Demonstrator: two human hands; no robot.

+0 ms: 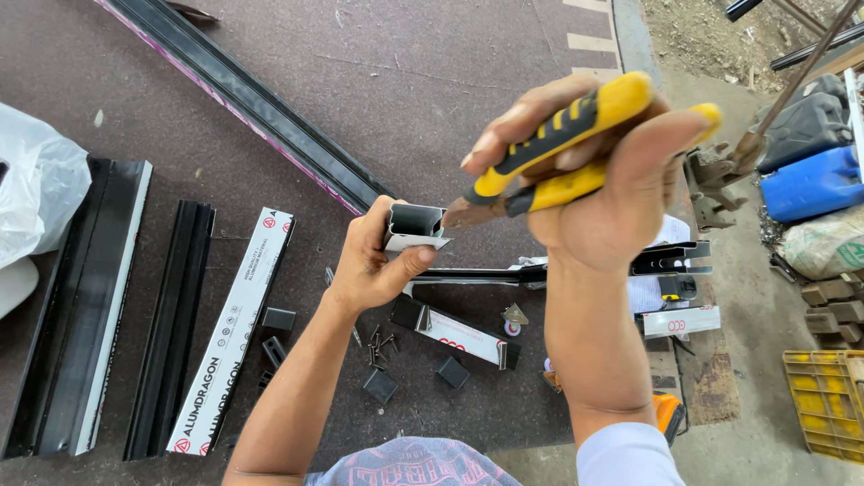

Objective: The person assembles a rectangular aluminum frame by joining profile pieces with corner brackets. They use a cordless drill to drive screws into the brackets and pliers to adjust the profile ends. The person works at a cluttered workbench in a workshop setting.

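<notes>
Two-handed trimming work, held up over the dark board (432, 63). Left hand (373, 265) pinched on a short grey channel offcut (416, 225), thumb under, fingers over, open end facing up. Right hand (612, 193) wrapped tight round yellow-handled snips (558, 148), handles squeezed together, blade tip touching the offcut's right edge. Hands apart, joined only through tool and part. Reads as mid-cut or nibbling a corner of the channel wall; can't tell how deep the blades sit. Judging from that: next move needs the offcut kept rigid, thumb kept out of the blade line, snips kept square to the wall to avoid a twisted edge. Packaging and labels: long white rectangular wrap with black lettering and small red triangle marks on a black profile (234, 333), lying lengthwise left of the forearm. Shorter piece with white label and red mark (463, 335) below the hands, angled. Another white strip with red mark (681, 321) at right, beside stacked black sections. Pink-edged film along the long black profile (252, 99) running diagonally across the top. White plastic bag (36, 180) at far left, next to two bare black channels (81, 306). Loose screws (382, 346) and small black blocks (379, 385) under the left wrist. Off the board at right: blue jerrycan (810, 180), printed sack (828, 245), yellow crate (823, 400).
</notes>
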